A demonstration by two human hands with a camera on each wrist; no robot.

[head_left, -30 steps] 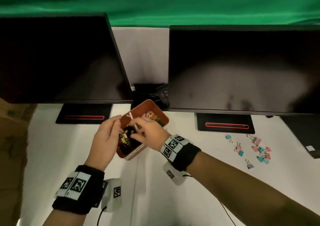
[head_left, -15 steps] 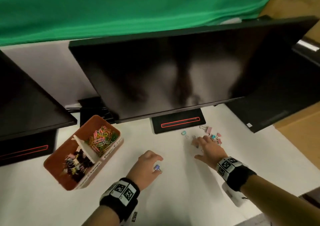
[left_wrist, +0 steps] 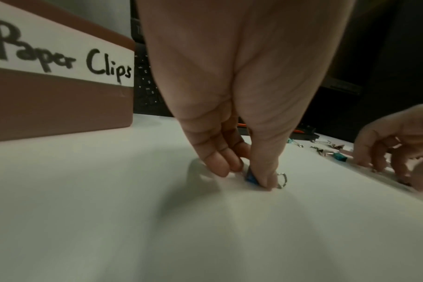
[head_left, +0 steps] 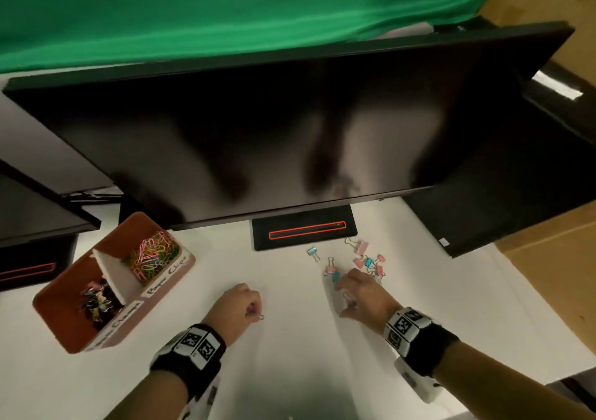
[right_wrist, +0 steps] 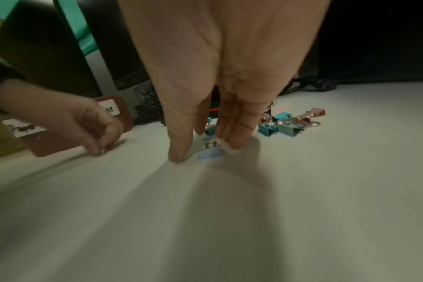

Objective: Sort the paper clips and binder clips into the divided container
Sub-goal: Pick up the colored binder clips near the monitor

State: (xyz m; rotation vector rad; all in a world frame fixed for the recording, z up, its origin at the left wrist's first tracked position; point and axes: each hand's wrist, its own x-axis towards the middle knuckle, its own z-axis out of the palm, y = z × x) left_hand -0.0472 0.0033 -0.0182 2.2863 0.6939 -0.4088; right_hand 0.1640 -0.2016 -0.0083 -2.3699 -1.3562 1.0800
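A reddish-brown divided container (head_left: 61, 294) stands at the left. Its far compartment holds coloured paper clips (head_left: 151, 258); its near one holds dark binder clips (head_left: 96, 300). My left hand (head_left: 256, 313) is down on the white table and pinches a small blue binder clip (left_wrist: 250, 179) between thumb and fingers. My right hand (right_wrist: 203, 152) reaches down with straight fingers. Its thumb and fingers stand on either side of a light blue binder clip (right_wrist: 210, 154) lying on the table. Several pink and teal binder clips (head_left: 367, 260) lie scattered just beyond that hand.
A large dark monitor (head_left: 290, 129) overhangs the back of the table, its stand (head_left: 304, 234) right behind the loose clips. A second monitor (head_left: 38, 213) sits at the far left. A keyboard (left_wrist: 145, 80) lies behind the container. Brown cardboard (head_left: 548, 258) borders the table's right side.
Both hands left the container and moved right onto the table. The left hand took hold of a blue binder clip. The right hand drew back from the pile onto a nearer clip.
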